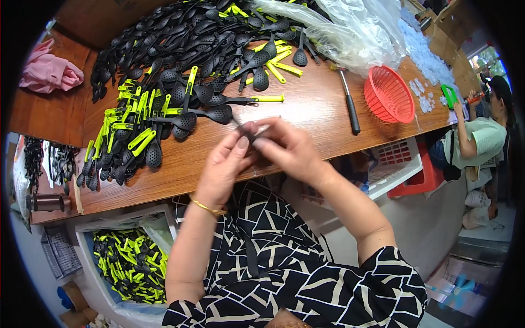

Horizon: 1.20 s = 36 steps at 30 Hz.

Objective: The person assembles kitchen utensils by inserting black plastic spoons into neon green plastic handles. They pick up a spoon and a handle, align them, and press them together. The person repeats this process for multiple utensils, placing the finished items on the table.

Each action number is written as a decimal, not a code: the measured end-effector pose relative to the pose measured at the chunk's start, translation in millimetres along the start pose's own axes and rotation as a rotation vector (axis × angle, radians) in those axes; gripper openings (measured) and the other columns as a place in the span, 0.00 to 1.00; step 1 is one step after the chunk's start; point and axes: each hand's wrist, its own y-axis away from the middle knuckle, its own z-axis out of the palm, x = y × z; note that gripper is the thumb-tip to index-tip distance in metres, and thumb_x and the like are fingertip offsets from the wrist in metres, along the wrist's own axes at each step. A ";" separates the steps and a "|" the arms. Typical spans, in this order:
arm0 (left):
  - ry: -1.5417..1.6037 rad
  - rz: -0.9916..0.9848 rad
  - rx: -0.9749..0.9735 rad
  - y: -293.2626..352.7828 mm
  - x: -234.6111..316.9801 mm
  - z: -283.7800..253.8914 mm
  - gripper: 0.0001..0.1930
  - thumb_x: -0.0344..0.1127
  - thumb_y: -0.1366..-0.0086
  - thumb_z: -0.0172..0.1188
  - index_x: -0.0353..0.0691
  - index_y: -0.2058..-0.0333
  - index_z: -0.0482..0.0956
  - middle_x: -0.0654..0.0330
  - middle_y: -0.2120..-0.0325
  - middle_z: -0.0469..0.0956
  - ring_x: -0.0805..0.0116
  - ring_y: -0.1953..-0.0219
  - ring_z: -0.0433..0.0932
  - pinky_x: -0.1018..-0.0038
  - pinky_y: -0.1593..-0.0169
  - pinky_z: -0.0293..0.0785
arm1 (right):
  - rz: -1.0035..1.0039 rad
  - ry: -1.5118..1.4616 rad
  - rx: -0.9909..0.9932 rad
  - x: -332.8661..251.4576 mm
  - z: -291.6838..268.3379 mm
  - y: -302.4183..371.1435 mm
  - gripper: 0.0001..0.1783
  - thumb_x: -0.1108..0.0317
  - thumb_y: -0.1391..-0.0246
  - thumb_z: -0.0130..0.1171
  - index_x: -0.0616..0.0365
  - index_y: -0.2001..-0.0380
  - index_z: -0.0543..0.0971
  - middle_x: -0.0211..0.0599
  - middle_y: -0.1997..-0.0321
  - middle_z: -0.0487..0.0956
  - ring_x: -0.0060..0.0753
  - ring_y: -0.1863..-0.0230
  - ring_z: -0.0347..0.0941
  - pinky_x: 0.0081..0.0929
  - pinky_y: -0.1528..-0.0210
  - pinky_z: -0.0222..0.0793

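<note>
Dark utensil part [250, 130], blurred, over table [325, 123]; left hand [223, 157] and right hand [292, 146] pinch it, both nearly closed. Step: apparently two-handed fingertip manipulation; next move likely calls for steady grip.

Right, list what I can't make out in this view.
In the head view:
The dark piece between left hand and right hand: mostly covered by them, blurred.
Lower layers of the utensil pile: buried under its top layer.
Whatever lies beneath the clear plastic: hidden by its folds.
The co-worker's hand: too small to show its grip.
</note>
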 end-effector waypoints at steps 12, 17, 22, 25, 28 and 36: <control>-0.221 0.132 0.060 2.1 -12.8 5.1 0.23 0.38 0.21 0.52 0.38 0.32 0.66 0.50 0.47 0.82 0.66 0.60 0.88 0.76 0.58 0.83 | -0.185 0.940 -0.104 38.6 -75.1 -87.4 0.09 0.65 0.43 0.68 0.59 0.63 0.83 0.45 0.62 0.84 0.52 0.55 0.79 0.43 0.53 0.74; -0.336 0.079 0.028 6.3 -18.4 8.6 0.24 0.41 0.20 0.52 0.39 0.32 0.66 0.51 0.51 0.84 0.67 0.63 0.88 0.76 0.60 0.84 | 0.002 0.973 -0.359 11.6 -78.6 -84.1 0.10 0.69 0.45 0.68 0.59 0.62 0.80 0.46 0.65 0.82 0.53 0.58 0.80 0.45 0.55 0.74; -0.235 0.046 -0.012 3.0 -17.4 0.6 0.24 0.42 0.20 0.52 0.38 0.33 0.67 0.51 0.53 0.85 0.66 0.63 0.88 0.75 0.59 0.85 | -0.076 0.993 -0.468 4.5 -93.6 -56.9 0.10 0.72 0.45 0.66 0.58 0.60 0.78 0.45 0.62 0.82 0.54 0.56 0.79 0.45 0.52 0.73; -0.256 0.033 0.028 4.8 -16.4 5.1 0.23 0.41 0.21 0.53 0.38 0.33 0.68 0.51 0.53 0.85 0.67 0.60 0.88 0.75 0.57 0.85 | -0.052 0.984 -0.494 -10.3 -92.1 -44.6 0.12 0.73 0.46 0.67 0.58 0.59 0.78 0.46 0.59 0.82 0.55 0.54 0.79 0.46 0.49 0.73; -0.311 0.065 0.053 6.1 -15.2 7.2 0.23 0.40 0.21 0.53 0.37 0.33 0.68 0.51 0.52 0.85 0.68 0.58 0.87 0.76 0.55 0.83 | -0.065 1.179 -0.529 -14.2 -85.4 -40.3 0.16 0.74 0.44 0.66 0.58 0.52 0.78 0.43 0.57 0.81 0.46 0.55 0.81 0.40 0.50 0.75; -0.368 0.156 0.033 4.0 -21.9 4.9 0.21 0.34 0.21 0.52 0.34 0.34 0.68 0.52 0.50 0.84 0.74 0.61 0.85 0.78 0.56 0.80 | -0.002 -0.340 0.027 -6.1 -30.9 -31.3 0.18 0.72 0.35 0.64 0.53 0.44 0.74 0.26 0.59 0.77 0.19 0.55 0.78 0.20 0.54 0.76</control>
